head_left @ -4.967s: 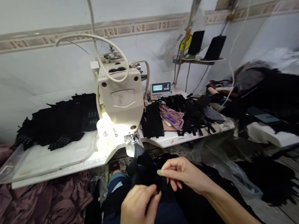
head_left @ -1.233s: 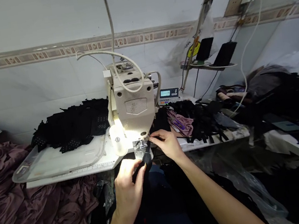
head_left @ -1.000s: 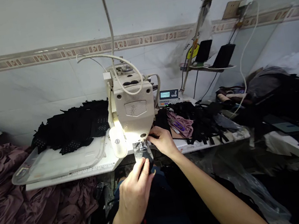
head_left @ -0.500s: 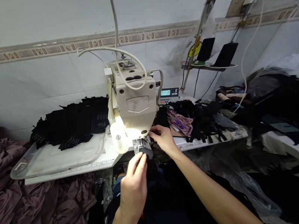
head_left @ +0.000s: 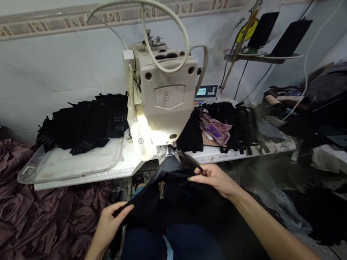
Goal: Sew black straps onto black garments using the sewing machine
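A black fabric piece [head_left: 166,192] is stretched out in front of the sewing machine [head_left: 170,99], its far end reaching up to the presser foot [head_left: 169,150]. On the left, my left hand [head_left: 110,221] pinches the fabric's edge between thumb and fingers. My right hand [head_left: 216,178] grips the fabric on the other side, closer to the machine, where a narrow black strip runs from the needle area to its fingers. The machine's lamp lights the needle area brightly.
Black cut pieces [head_left: 87,124] lie on a clear plastic lid [head_left: 76,163] at left. Mauve fabric [head_left: 36,239] is heaped at far left. Black straps and a mauve bundle [head_left: 215,130] sit right of the machine, below a control panel [head_left: 206,92]. Thread cones [head_left: 292,38] stand at upper right.
My left hand has moved left and away from the needle, my right hand back toward me and right. The black fabric is now spread between them. The view has tilted down.
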Demonstrator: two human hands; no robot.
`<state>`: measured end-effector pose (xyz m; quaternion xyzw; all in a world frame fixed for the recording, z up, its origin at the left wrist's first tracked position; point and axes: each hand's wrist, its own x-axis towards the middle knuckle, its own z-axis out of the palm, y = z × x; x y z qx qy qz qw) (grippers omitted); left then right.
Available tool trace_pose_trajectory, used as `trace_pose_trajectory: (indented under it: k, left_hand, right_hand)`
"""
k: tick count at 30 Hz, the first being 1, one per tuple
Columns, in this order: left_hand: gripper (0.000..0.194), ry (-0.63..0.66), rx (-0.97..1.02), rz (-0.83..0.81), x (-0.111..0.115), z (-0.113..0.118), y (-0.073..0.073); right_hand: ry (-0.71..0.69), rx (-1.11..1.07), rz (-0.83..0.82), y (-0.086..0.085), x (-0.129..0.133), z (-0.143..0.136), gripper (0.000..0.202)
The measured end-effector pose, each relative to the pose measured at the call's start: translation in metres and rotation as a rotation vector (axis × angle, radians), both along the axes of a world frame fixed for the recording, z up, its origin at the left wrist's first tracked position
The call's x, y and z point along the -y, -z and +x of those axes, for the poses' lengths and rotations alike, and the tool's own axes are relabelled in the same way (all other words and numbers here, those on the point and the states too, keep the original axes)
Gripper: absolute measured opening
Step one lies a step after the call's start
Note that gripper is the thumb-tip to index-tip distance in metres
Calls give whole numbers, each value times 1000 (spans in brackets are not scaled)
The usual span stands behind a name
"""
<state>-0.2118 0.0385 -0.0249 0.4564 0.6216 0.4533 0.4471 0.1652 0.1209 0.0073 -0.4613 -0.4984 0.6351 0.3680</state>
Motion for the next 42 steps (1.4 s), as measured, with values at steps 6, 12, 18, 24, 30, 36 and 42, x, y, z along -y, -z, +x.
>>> trace_pose_trajectory:
  k: [6,12,18,24,30,36,42]
  left_hand:
    - [60,-328,325,62,-15,22,0]
    - [46,-171,347,66,-12,68,-29]
    - [46,209,71,50,-1,105,-46]
    - [30,347,-215,195,-2,136,-67]
    - [24,241,-524,738,-20,125,-83]
    - [59,429,-1096,1029,-44,113,-70]
    - [61,163,-1278,1018,-40,135,-55]
  right_hand:
    - [-123,127,31,-10,6,3,54]
    - [-480,368,27,-35,15,39,45]
    - [-235,600,343,-59,20,33,35]
    - [-87,234,515,-51,42,-43,27]
    - [138,169,582,-56,10,-54,27]
    - [390,-104,352,-30,-18,-71,34]
    - [375,-102,254,7,-25,-63,48]
